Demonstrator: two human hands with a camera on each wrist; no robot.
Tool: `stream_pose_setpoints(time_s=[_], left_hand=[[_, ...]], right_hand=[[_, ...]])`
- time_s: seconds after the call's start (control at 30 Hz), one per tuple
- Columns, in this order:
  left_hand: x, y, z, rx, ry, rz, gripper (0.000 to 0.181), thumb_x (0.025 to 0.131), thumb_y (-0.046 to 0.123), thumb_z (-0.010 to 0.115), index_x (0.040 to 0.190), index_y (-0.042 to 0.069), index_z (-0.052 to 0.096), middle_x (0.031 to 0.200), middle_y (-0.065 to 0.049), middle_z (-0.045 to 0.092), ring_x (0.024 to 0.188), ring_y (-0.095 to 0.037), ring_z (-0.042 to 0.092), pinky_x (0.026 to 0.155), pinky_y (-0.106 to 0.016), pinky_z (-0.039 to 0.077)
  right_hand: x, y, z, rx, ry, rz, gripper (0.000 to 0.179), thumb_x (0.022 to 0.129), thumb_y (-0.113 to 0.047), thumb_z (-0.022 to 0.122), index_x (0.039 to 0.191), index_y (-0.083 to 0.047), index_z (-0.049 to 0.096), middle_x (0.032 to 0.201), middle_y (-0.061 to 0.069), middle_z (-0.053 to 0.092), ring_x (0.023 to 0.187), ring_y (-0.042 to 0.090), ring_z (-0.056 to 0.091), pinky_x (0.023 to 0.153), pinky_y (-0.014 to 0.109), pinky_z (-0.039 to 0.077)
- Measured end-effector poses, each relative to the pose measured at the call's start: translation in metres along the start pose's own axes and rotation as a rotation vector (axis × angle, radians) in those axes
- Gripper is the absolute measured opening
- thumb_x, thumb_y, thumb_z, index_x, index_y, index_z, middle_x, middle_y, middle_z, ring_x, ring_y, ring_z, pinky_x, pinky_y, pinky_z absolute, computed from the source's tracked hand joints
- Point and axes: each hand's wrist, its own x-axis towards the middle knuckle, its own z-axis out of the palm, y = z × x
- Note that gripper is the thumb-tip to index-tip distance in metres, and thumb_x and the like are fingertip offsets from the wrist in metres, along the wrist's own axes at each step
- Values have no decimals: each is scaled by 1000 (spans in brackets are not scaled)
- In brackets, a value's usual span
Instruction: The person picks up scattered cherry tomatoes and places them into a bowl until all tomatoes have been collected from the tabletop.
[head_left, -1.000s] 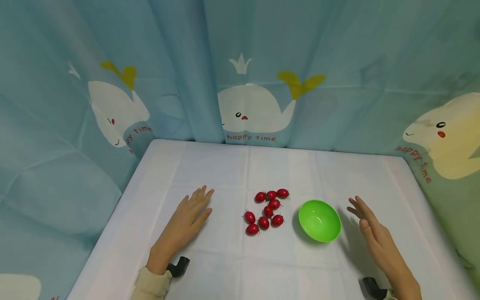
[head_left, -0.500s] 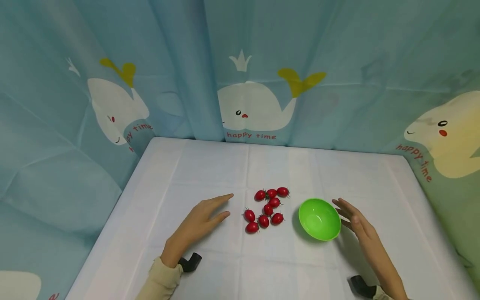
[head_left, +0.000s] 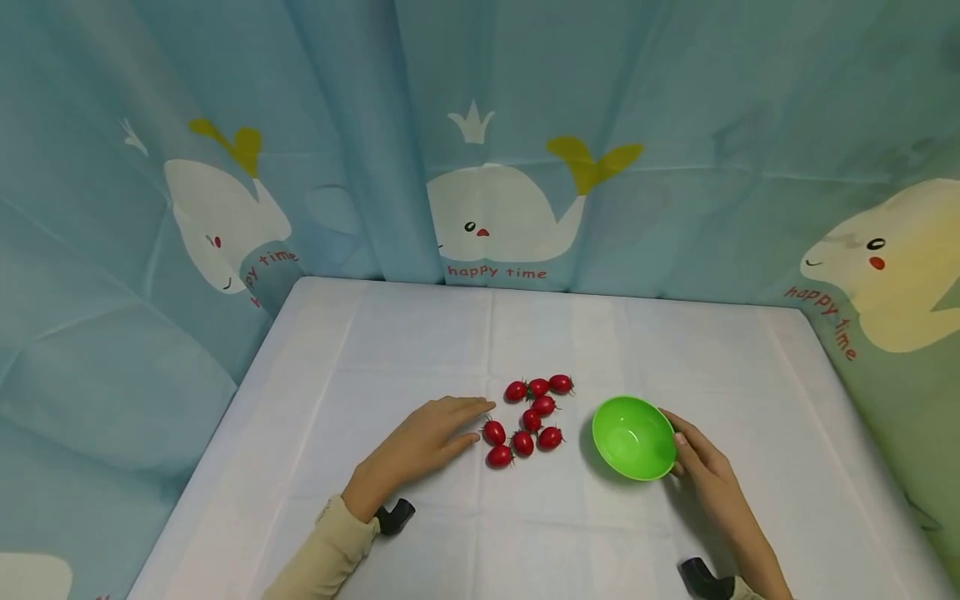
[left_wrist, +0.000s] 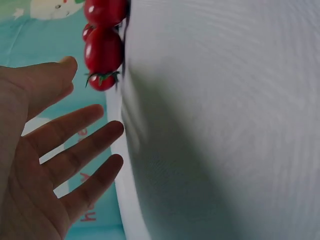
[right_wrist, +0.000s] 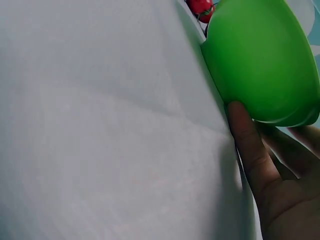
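Observation:
Several red cherry tomatoes (head_left: 522, 443) with green stems lie in a loose S-like cluster on the white tabletop. My left hand (head_left: 427, 439) hovers at the cluster's left side, fingers spread and thumb apart. In the left wrist view its thumb (left_wrist: 60, 72) and the nearest cherry tomato (left_wrist: 104, 50) have a small gap between them. To the right of the cluster stands a green bowl (head_left: 633, 437) with nothing visible inside. My right hand (head_left: 708, 467) touches the bowl's outer right side. The right wrist view has its thumb (right_wrist: 242, 125) against the outer wall, other fingers partly hidden behind.
A white cloth (head_left: 405, 333) covers the table. Blue curtains (head_left: 360, 125) printed with whales hang behind it and along the sides. A black wrist fitting (head_left: 395, 517) sits at the left wrist, and another black fitting (head_left: 705, 579) at the right.
My left hand has moved right, from well off the cluster to beside it. My right hand has moved left, from beyond the bowl onto its outer side. Bowl and tomatoes stay put.

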Motion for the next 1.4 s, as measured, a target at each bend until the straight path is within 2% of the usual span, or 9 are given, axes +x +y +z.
stream_pose_setpoints(time_s=[0.23,0.4,0.77,1.0,1.23,1.4], left_hand=[[7,4,5,138,-29,101,45,103,34,66,147,22,61,144,-1,65,131,-20,61,106,-38,55],[9,7,5,167,-20,136,40,102,32,68,141,22,66,137,2,69,125,-18,62,102,-35,56],[15,8,8,162,3,136,31,99,32,72,129,22,72,125,5,73,118,-16,64,98,-34,55],[18,11,6,188,7,107,29,98,32,74,124,20,73,118,5,74,113,-15,66,96,-34,55],[21,17,3,210,27,112,30,99,33,73,124,18,72,109,5,74,101,-13,67,94,-33,55],[26,23,0,225,62,113,31,99,34,73,124,17,73,107,6,74,100,-11,69,95,-32,56]], right_hand=[[-3,1,4,35,-2,55,49,115,-27,40,158,-3,42,141,-36,46,123,-20,49,89,9,52],[-3,2,4,49,18,49,49,114,-26,41,156,1,42,139,-37,48,120,-20,52,87,10,54],[-3,2,7,52,73,50,48,114,-24,43,154,1,45,133,-36,52,107,-13,54,83,7,49],[-3,2,8,123,56,19,47,114,-20,42,154,6,43,136,-34,54,117,-16,57,86,9,53],[-4,2,9,166,49,8,47,114,-18,42,153,8,43,137,-31,56,116,-14,59,86,10,54],[-3,3,9,178,47,6,47,114,-18,42,153,8,43,137,-31,57,117,-14,59,86,9,54]])
